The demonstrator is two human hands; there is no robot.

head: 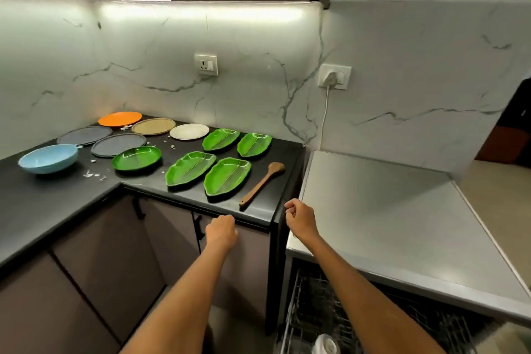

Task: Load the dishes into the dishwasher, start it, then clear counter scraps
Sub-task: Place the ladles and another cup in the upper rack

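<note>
head view: both hands are held out in front of the black counter (161, 187), empty. the left hand (220, 231) is curled into a loose fist just below the counter's front edge, holding nothing. the right hand (300, 218) hangs near the counter's right corner, fingers curled in with thumb and forefinger close together, nothing visible between them.

on the counter the dishes lie spread out and apart from the hands. four green leaf-shaped plates sit toward the right: two at the back (220, 139) (254, 144) and two nearer the front (190, 167) (227, 175). a green oval plate (136, 157) sits left of them. a wooden spoon (263, 181) lies at an angle just right of the front leaf plates, bowl end away from the person. further back are a white plate (189, 131), a tan plate (153, 126), an orange plate (120, 118) and two grey plates (84, 135) (119, 144). a light blue bowl (48, 157) stands at the far left. small white scraps (93, 174) are scattered between the bowl and the green oval plate, with a few more near the white plate.

the dishwasher rack (313, 310) is pulled out at lower right under a grey steel top (388, 210), with a white item (326, 345) in it, too cut off to identify.
</note>
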